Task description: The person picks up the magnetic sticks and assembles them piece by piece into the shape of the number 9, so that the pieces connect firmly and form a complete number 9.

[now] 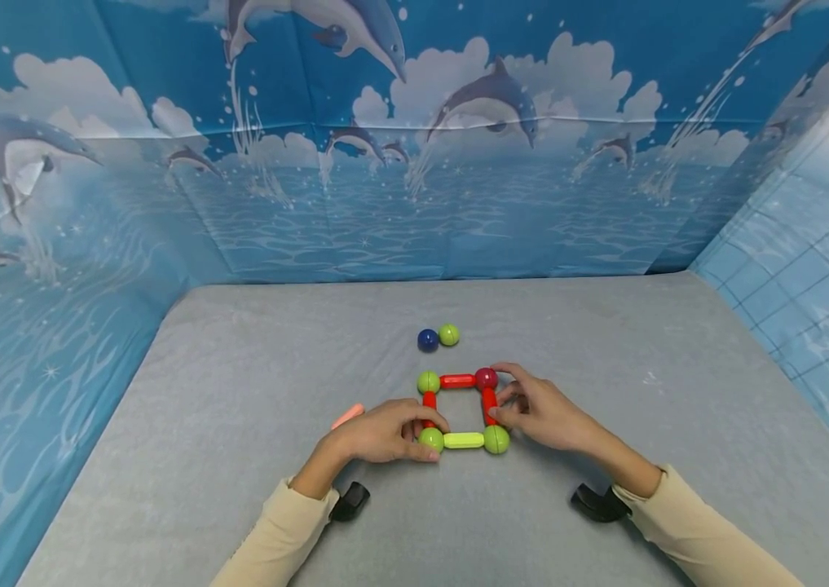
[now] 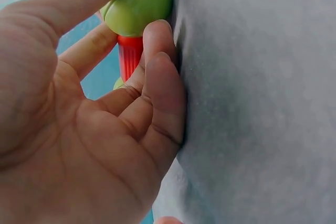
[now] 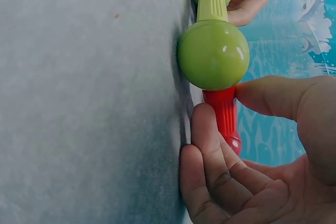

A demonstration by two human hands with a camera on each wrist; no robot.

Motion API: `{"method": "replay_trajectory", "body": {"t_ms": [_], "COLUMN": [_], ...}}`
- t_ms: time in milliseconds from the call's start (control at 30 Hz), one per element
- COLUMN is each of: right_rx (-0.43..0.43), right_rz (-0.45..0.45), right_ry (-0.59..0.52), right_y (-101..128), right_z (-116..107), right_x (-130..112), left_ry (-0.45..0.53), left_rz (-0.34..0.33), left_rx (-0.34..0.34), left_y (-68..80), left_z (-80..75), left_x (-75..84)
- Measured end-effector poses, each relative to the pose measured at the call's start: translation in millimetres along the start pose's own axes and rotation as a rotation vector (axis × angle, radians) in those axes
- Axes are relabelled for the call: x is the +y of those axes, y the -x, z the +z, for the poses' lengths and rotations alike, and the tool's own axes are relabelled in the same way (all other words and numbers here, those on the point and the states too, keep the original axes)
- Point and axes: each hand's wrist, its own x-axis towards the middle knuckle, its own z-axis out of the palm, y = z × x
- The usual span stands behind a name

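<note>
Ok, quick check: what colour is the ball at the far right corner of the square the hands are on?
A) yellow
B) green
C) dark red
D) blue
C: in the head view the far right corner ball is dark red, while the other three corners are green and the blue ball lies loose beyond the square, beside a green ball.
</note>
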Motion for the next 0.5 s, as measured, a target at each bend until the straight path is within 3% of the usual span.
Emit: {"method": "replay_trajectory", "body": {"t_ms": [233,500], "right_rx": [-0.011,0.038], "right_rz": [0.009,-0.029], "right_ry": [-0.036,0.032], "right_y": [-2.6,-1.9], "right_z": [0.7,-0.6], "right_x": [1.0,1.0], "left_ry": [0.003,-0.025], "left_rz": [0.008,0.02], "left_rx": [0.008,0.03], "left_y": [0.4,0.6], "left_z": [-0.1,-1.4], "left_x": [0.2,-0.7]}}
